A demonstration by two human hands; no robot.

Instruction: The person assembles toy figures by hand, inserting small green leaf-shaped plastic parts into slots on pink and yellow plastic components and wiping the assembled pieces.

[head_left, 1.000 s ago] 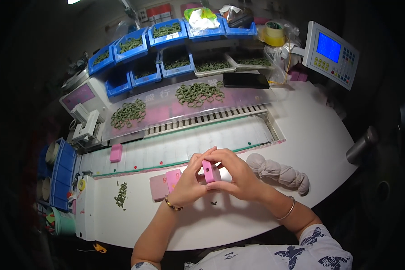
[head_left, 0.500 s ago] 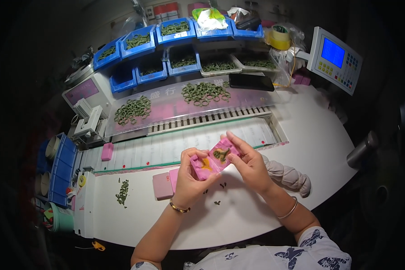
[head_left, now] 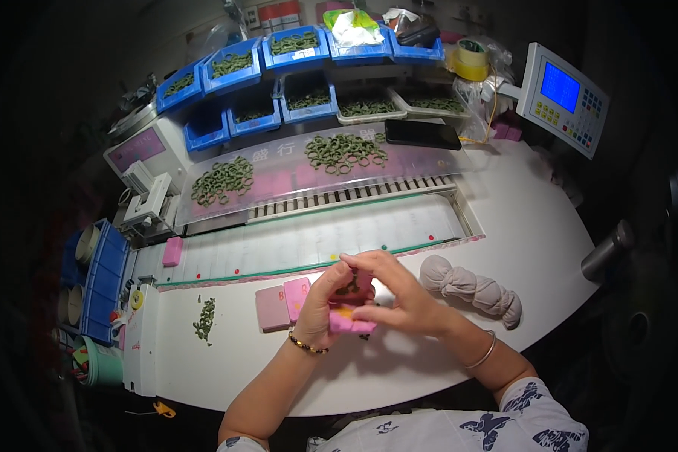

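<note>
Between my hands, above the front middle of the table, is a pink rubber mold (head_left: 352, 326), its two halves apart like a partly opened book. A dark green wax piece (head_left: 349, 286) sits in the upper half, and the lower half has a yellow patch. My left hand (head_left: 318, 307) is closed around the mold's left side. My right hand (head_left: 403, 296) reaches its fingers over the top of the upper half, while its thumb lies at the lower half. Part of the mold is hidden by my fingers. Left of my hands lie a dull pink block (head_left: 272, 309) and a brighter pink one (head_left: 297, 294).
Behind runs a white conveyor (head_left: 309, 245) carrying a pink block (head_left: 172, 251). Green wax rings (head_left: 345, 153) lie on a clear shelf below blue bins (head_left: 307, 98). Green scraps (head_left: 205, 320) lie at left, a twisted cloth (head_left: 471, 290) at right. A control panel (head_left: 561, 98) stands far right.
The mold has come down toward me and its halves have tilted closer together. My right fingers have moved over its top. The conveyor's markings and pink block have shifted slightly left.
</note>
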